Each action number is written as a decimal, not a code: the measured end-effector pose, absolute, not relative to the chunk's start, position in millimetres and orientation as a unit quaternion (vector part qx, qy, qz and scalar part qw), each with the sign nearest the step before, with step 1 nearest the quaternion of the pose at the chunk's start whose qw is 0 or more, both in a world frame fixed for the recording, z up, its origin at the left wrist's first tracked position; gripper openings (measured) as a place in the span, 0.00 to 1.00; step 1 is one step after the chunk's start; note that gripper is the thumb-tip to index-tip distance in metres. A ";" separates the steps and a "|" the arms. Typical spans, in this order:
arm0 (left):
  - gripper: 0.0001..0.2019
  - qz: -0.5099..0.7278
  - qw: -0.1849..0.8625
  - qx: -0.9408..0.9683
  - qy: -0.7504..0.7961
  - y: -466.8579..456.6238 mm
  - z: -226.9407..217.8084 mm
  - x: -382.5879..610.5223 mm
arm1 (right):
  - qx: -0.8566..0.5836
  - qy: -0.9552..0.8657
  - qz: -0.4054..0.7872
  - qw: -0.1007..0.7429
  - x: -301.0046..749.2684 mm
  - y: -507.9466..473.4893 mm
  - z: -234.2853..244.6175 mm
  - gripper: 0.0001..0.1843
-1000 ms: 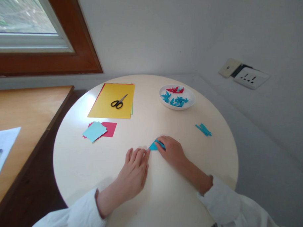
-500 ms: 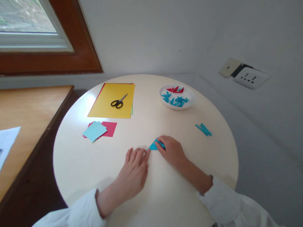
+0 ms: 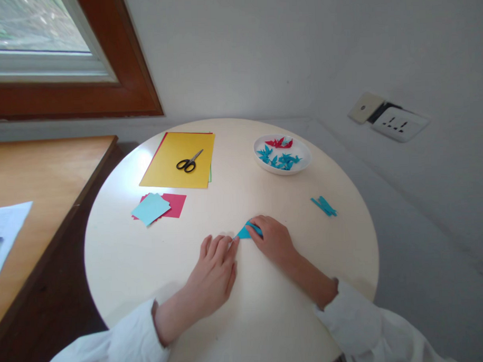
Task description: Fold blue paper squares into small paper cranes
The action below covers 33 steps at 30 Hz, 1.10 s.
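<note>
Creasing appeared to be under way

Near the middle of the round, cream-white bench (image 3: pixel 234 197), the half-curled right hand (image 3: pixel 273 240) pinched a small folded triangle of bright-blue paper (image 3: pixel 244 232). The loosely bent left hand (image 3: pixel 211 274) met its left tip; whether it gripped was unclear. The next move likely called for a steady tip and even pressure.

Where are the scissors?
In the head view, the scissors lie on the yellow sheet, on the far left of the round table, beyond the pale-blue paper.
</note>
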<state>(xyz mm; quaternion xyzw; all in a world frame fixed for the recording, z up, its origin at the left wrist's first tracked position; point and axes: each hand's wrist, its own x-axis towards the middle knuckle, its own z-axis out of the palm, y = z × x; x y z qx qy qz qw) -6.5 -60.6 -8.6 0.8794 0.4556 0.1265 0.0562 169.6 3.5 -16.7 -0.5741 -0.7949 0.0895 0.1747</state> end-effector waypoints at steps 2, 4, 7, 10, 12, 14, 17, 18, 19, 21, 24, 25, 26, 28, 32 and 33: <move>0.21 0.125 0.057 0.879 0.456 -60.5 -8.5 -6.6 | -0.572 -0.796 0.088 0.177 169.7 3.4 -17.2 0.07; 0.21 0.126 0.058 0.879 0.455 -60.5 -8.2 -6.6 | -0.571 -0.796 0.087 0.181 170.0 3.4 -17.7 0.07; 0.21 0.132 0.063 0.878 0.455 -60.5 -7.4 -6.5 | -0.573 -0.794 0.088 0.182 170.0 3.5 -17.4 0.07; 0.21 0.129 0.067 0.878 0.457 -60.4 -6.8 -6.2 | -0.574 -0.795 0.090 0.175 169.5 3.6 -15.9 0.06; 0.21 0.123 0.066 0.878 0.457 -60.2 -6.6 -6.0 | -0.573 -0.796 0.090 0.171 169.2 3.6 -15.0 0.06; 0.22 0.118 0.063 0.879 0.457 -60.1 -6.7 -5.8 | -0.574 -0.796 0.089 0.168 168.9 3.6 -14.5 0.06; 0.21 0.116 0.060 0.880 0.457 -60.1 -7.1 -5.5 | -0.576 -0.795 0.088 0.165 168.9 3.6 -14.7 0.06; 0.21 0.117 0.059 0.880 0.457 -60.1 -7.2 -5.5 | -0.576 -0.795 0.087 0.165 168.9 3.5 -14.9 0.06; 0.21 0.119 0.058 0.880 0.457 -60.2 -7.2 -5.4 | -0.576 -0.796 0.085 0.167 169.0 3.5 -15.2 0.06; 0.21 0.124 0.059 0.879 0.457 -60.3 -7.2 -5.4 | -0.574 -0.797 0.079 0.171 169.0 3.3 -15.8 0.06; 0.22 0.129 0.063 0.877 0.458 -60.5 -7.4 -5.6 | -0.571 -0.799 0.071 0.177 168.8 2.9 -16.6 0.06; 0.22 0.129 0.063 0.877 0.459 -60.6 -7.7 -5.8 | -0.570 -0.799 0.069 0.177 168.7 2.8 -16.9 0.06; 0.22 0.128 0.063 0.877 0.459 -60.7 -8.1 -6.0 | -0.570 -0.799 0.068 0.177 168.7 2.8 -17.1 0.06; 0.22 0.127 0.057 0.877 0.460 -60.9 -9.2 -6.6 | -0.570 -0.800 0.065 0.177 168.7 2.8 -17.5 0.06; 0.23 0.125 0.050 0.885 0.446 -60.9 -11.6 -7.7 | -0.568 -0.800 0.062 0.180 169.1 2.8 -18.3 0.07; 0.24 0.123 0.050 0.887 0.442 -60.9 -11.9 -7.8 | -0.567 -0.801 0.062 0.181 169.2 2.7 -18.5 0.07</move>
